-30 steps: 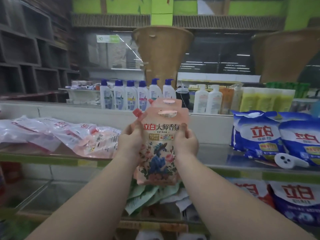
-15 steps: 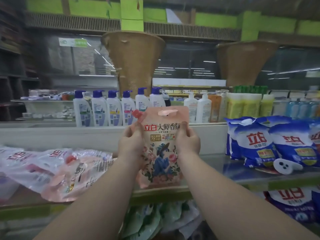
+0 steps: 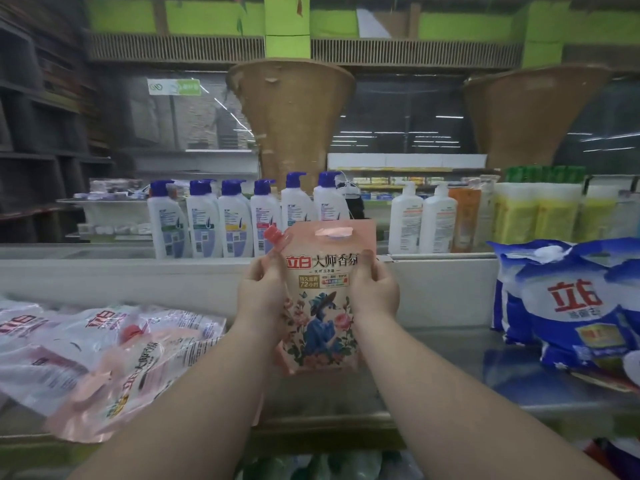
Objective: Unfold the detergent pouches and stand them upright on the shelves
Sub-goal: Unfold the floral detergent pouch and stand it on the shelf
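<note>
Both hands hold one pink pouch (image 3: 320, 306) upright between them, the left hand (image 3: 263, 292) wrapped round its left edge just under the red spout cap (image 3: 273, 234) and the right hand (image 3: 372, 289) gripping the right edge, thumb across the printed front. The pouch hangs over the steel shelf (image 3: 450, 362), its bottom edge close to the surface; whether it touches cannot be told. The main risk, as I judge it, is the base: if the bottom gusset is not spread open, the pouch will likely tip forward or sideways once the hands let go, since it is soft and its weight sits in liquid that shifts. A topple to the left would drop it onto the heap of flat pouches (image 3: 104, 358) lying there, and one to the right would hit the blue bags (image 3: 568, 306). Standing it too near the front lip could send it off the shelf onto the stock below. Gripping high near the cap also gives little control of the base, so it may land crooked or still creased.
</note>
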`<state>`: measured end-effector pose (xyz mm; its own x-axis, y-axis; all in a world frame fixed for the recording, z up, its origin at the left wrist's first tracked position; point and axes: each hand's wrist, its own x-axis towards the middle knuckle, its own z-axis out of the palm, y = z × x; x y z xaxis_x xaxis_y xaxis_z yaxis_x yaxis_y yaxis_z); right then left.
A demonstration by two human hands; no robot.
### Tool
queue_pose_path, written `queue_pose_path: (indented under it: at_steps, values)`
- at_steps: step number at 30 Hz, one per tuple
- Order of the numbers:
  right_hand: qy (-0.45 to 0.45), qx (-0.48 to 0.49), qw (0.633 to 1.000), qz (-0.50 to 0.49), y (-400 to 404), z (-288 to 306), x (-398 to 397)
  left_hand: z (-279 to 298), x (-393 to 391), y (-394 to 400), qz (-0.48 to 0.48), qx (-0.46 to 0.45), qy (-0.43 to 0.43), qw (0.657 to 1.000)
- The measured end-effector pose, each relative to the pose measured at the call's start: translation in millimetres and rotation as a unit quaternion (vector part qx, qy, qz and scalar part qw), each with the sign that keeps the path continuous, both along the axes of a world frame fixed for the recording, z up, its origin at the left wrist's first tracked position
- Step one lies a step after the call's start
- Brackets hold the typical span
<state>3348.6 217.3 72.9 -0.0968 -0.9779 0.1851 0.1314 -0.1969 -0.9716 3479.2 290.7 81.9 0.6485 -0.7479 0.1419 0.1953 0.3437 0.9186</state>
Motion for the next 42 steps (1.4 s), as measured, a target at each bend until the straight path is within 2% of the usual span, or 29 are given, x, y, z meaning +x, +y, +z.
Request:
queue_pose_path:
  at_steps: [9,24,35,42]
  values:
    - [0.029,-0.02,0.999,-0.002,-29,-19,18,-14,13,-24,0.045,0.008,0.01,0.999]
    - [0.004,-0.03,0.997,-0.078,-51,-27,17,-24,7,-50,-0.014,-0.017,0.033,0.999]
    - [0.001,-0.019,1.0,-0.018,-45,-27,8,-24,6,-47,0.008,0.001,0.015,1.0]
    - [0.029,-0.019,0.999,0.007,-37,-27,0,-21,5,-39,-0.026,0.013,0.0,1.0]
